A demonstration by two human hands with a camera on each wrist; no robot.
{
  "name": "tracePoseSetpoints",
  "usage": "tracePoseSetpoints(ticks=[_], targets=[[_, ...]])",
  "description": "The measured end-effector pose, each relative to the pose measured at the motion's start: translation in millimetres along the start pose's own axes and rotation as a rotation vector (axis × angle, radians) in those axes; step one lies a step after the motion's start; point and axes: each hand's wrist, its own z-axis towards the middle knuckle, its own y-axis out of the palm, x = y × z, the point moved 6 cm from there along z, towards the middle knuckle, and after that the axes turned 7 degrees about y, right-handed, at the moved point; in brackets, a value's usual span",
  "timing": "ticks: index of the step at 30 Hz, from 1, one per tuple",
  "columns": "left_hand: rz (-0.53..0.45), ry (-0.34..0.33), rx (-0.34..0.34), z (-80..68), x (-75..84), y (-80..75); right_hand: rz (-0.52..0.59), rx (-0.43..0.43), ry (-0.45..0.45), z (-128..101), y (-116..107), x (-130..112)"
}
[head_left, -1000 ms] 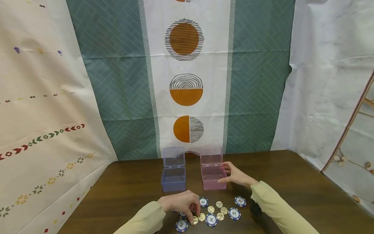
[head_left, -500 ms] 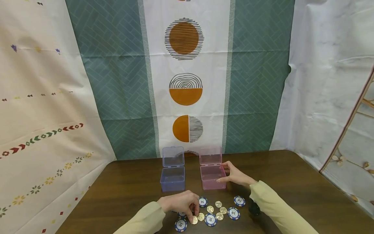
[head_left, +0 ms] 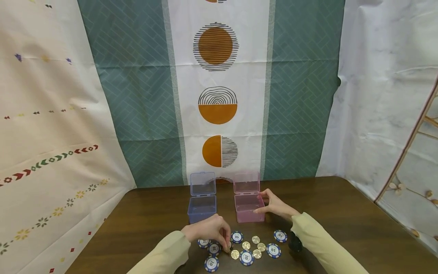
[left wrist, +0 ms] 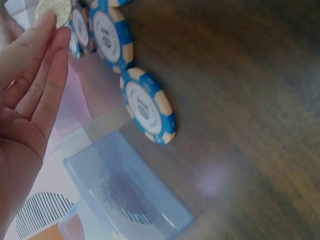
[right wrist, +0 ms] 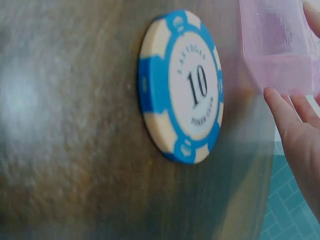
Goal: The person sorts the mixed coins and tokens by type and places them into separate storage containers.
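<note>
Left wrist view: gold coin (left wrist: 53, 10) pinched at left fingers' (left wrist: 47, 37) tips.

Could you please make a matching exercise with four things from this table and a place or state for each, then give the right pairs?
Things:
1. blue box
2. pink box
3. gold coin
4. left hand

Places or states:
A. pinched at fingertips
B. touched by the right hand
C. over the chips and coins
D. open, beside the pink one, no hand on it

Pairs: 1-D, 2-B, 3-A, 4-C
</note>
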Motion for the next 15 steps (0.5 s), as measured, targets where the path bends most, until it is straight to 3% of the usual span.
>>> tracePoseSetpoints(ticks=[15], targets=[[-0.121,-0.086,0.205,1.1,-14.1,-24.7,0.059,-0.007,0.001,0.9,3.0,6.1]])
